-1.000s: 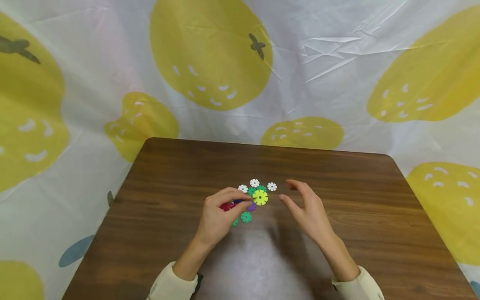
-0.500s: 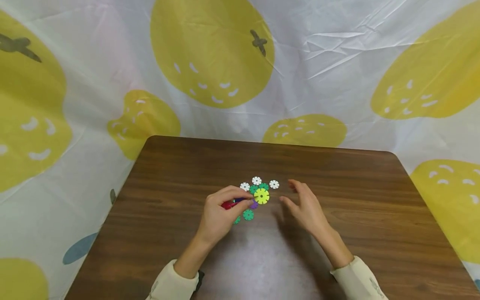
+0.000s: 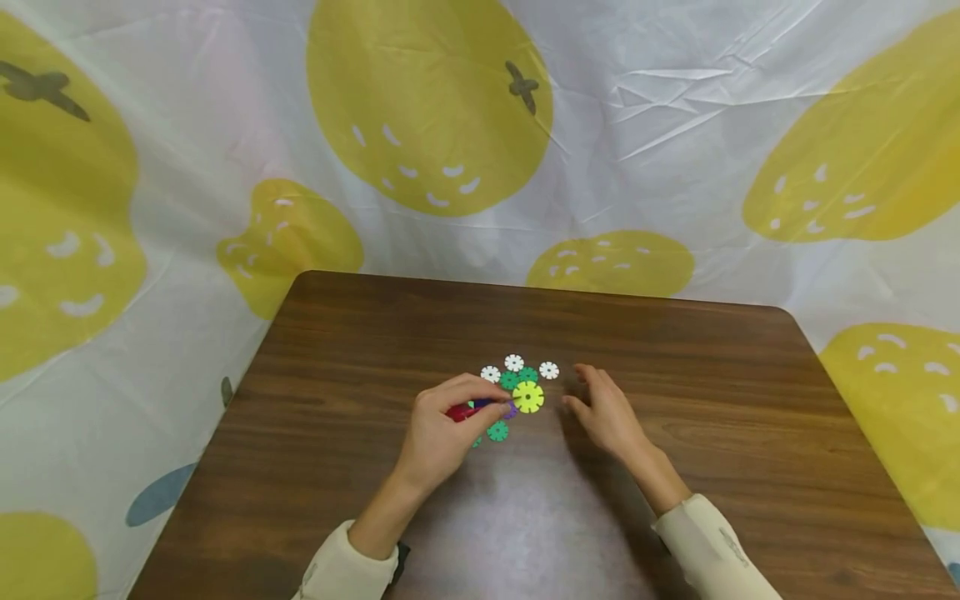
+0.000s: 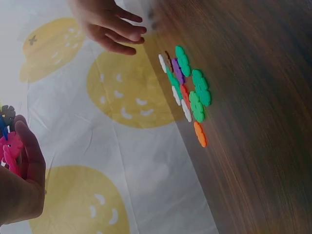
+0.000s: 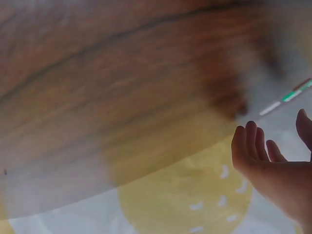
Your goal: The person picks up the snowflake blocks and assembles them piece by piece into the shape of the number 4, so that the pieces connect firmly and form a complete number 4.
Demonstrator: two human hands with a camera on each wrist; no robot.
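Observation:
My left hand pinches a joined cluster of notched plastic discs above the table. A yellow disc faces up at its fingertips, with a red-pink disc partly hidden in the hand. The left wrist view shows pink discs and a blue disc in that hand; how they join is hard to make out. To the right, my right hand hovers with loosely bent fingers, apart from the discs and holding nothing. Its thumb and fingers also stand apart in the right wrist view.
Loose discs lie on the brown wooden table around and beyond the left hand: white discs, green discs, a purple one, and an orange disc. Behind the table hangs a fruit-patterned cloth.
The right hand has come down a little, its thumb and fingers still apart. The yellow disc has shifted slightly right in the left hand's pinch. The loose discs lie as before.

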